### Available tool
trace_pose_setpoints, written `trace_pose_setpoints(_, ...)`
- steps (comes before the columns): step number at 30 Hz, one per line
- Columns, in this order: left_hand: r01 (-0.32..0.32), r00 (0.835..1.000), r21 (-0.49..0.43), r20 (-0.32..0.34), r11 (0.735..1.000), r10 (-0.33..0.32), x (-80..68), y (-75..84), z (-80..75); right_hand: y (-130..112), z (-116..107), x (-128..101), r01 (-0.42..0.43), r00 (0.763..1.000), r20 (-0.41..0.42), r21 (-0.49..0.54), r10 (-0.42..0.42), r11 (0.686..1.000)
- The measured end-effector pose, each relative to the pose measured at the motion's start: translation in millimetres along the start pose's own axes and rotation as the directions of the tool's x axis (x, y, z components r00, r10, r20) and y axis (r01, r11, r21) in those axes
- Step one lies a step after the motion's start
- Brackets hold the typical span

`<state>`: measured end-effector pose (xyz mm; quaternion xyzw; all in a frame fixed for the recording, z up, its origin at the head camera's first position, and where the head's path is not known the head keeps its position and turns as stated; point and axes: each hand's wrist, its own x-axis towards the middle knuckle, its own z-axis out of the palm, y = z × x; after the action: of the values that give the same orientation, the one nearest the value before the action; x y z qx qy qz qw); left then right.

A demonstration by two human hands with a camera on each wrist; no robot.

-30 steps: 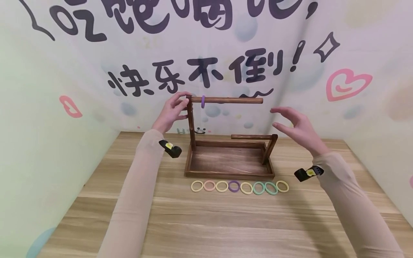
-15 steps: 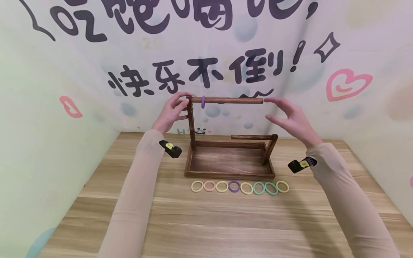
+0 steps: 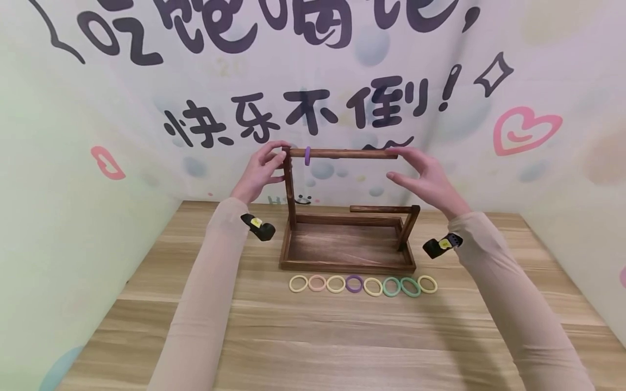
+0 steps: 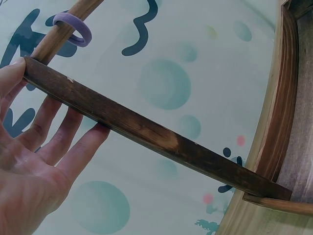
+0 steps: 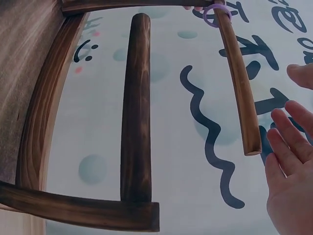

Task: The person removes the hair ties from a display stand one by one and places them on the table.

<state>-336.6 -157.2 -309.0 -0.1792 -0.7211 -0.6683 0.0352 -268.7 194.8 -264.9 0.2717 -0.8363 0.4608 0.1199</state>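
Note:
A dark wooden rack has a shallow tray (image 3: 347,241), a tall post (image 3: 290,187) at its left and a long upper rod (image 3: 349,154). One purple ring (image 3: 307,156) hangs on that rod close to the post. My left hand (image 3: 259,171) holds the top of the post, thumb at the corner; in the left wrist view, the fingertips (image 4: 101,128) press along its lower edge. My right hand (image 3: 425,176) is beside the rod's free end, thumb and fingers spread apart. The right wrist view shows the hand (image 5: 293,171) with nothing in it, to the right of the rod tip.
In front of the tray, several rings lie in a row on the wood-grain table (image 3: 313,342), among them a purple ring (image 3: 354,291) and a pink ring (image 3: 317,291). A shorter lower rod (image 3: 379,209) points left from the rack's right post (image 3: 408,228). A printed cloth hangs behind.
My right hand has moved left, from apart on the right to the free end of the upper rod. The left hand, the rack and the rings keep their places.

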Motion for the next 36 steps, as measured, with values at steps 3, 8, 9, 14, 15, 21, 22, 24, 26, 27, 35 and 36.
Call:
trace_pose_setpoints(3,0.0,1.0,0.005,0.002,1.0,0.0,-0.9,0.7,-0.3,-3.6,2.8,2.8,0.008,1.0,0.016,-0.028,-0.008,1.0)
trace_pose_setpoints(8,0.0,1.0,0.003,0.002,1.0,0.0,-1.7,1.5,-0.8,-11.8,8.2,8.7,0.04,0.999,0.028,-0.065,-0.038,0.997)
trace_pose_setpoints(9,-0.001,1.0,0.004,-0.001,1.0,0.001,-1.8,1.5,-0.8,-13.5,9.4,10.3,0.05,0.998,0.029,-0.061,-0.048,0.997)
trace_pose_setpoints(14,-0.005,1.0,0.002,-0.014,1.0,0.006,-1.6,-0.2,-1.5,-20.4,16.7,18.0,0.081,0.996,0.032,-0.013,-0.081,0.997)
trace_pose_setpoints(15,-0.007,1.0,0.002,-0.014,1.0,0.007,-1.7,-0.2,-1.4,-21.5,18.3,19.4,0.086,0.996,0.035,-0.005,-0.086,0.996)
trace_pose_setpoints(21,-0.007,1.0,0.002,-0.003,1.0,0.007,-2.1,0.3,-0.5,-28.5,29.7,27.4,0.093,0.994,0.061,0.008,-0.093,0.996)
trace_pose_setpoints(22,-0.005,1.0,0.001,0.0,1.0,0.005,-2.0,0.1,-0.5,-29.6,31.7,28.7,0.093,0.993,0.066,0.009,-0.094,0.996)
trace_pose_setpoints(24,-0.002,1.0,-0.004,0.004,1.0,0.002,-1.8,-0.5,-0.5,-31.5,35.3,30.9,0.094,0.993,0.074,0.004,-0.094,0.996)
trace_pose_setpoints(26,0.001,1.0,-0.006,0.003,1.0,-0.001,-1.8,-0.8,-0.6,-32.2,38.3,33.2,0.099,0.992,0.081,0.002,-0.099,0.995)
trace_pose_setpoints(27,0.001,1.0,-0.004,0.002,1.0,-0.001,-1.8,-0.8,-0.6,-31.4,39.7,34.8,0.1,0.991,0.084,0.005,-0.1,0.995)
trace_pose_setpoints(35,0.001,1.0,0.004,-0.008,1.0,-0.001,-1.0,-0.5,-0.9,-6.8,51.9,55.0,0.09,0.989,0.117,-0.028,-0.086,0.996)
trace_pose_setpoints(36,0.003,1.0,0.002,-0.009,1.0,-0.003,-0.8,-0.7,-0.6,-5.0,53.4,57.1,0.091,0.989,0.123,-0.035,-0.086,0.995)
